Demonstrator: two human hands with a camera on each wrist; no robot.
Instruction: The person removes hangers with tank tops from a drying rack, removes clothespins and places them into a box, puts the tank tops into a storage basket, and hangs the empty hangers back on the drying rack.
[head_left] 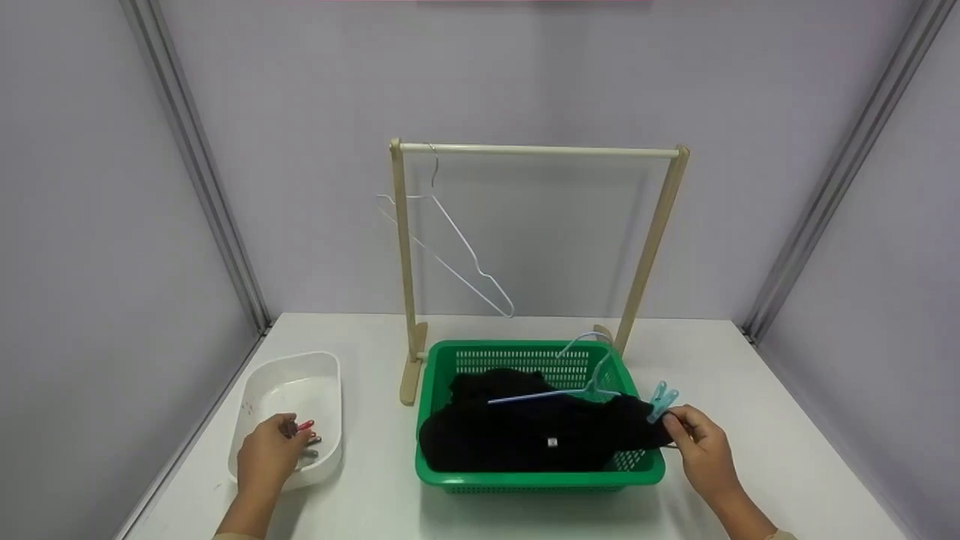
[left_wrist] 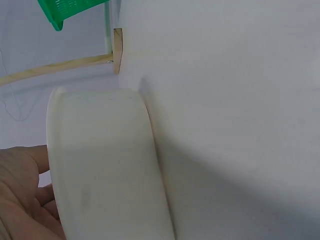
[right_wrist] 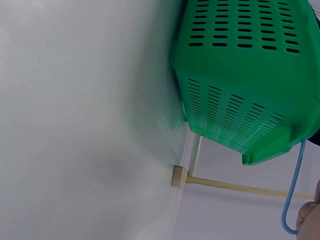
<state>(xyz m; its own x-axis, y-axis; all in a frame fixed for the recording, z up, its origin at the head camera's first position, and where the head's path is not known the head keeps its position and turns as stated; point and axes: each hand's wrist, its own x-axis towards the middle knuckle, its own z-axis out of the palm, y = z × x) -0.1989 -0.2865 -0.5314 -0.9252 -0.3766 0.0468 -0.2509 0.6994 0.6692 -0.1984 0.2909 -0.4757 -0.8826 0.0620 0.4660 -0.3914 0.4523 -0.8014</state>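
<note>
In the head view my left hand (head_left: 268, 454) reaches into a white tub (head_left: 335, 390), fingers at a small heap of clothespins. A red clothespin (head_left: 304, 425) shows right at the fingertips; I cannot tell if they grip it. My right hand (head_left: 705, 454) pinches the right end of a black garment (head_left: 517, 439) lying over a green basket (head_left: 540, 478). A light-blue clothespin (head_left: 661, 403) is clipped there, just above the fingers. A blue hanger (head_left: 540, 395) lies with the garment, its hook toward the back. In the right wrist view the blue hanger's end (right_wrist: 287, 215) meets the fingers.
Behind the basket stands a wooden rack (head_left: 407, 262) with a pale crossbar (head_left: 540, 151). A white wire hanger (head_left: 459, 234) hangs at the bar's left end. Grey walls (head_left: 112, 262) enclose the white table (head_left: 375, 450) at the back and both sides.
</note>
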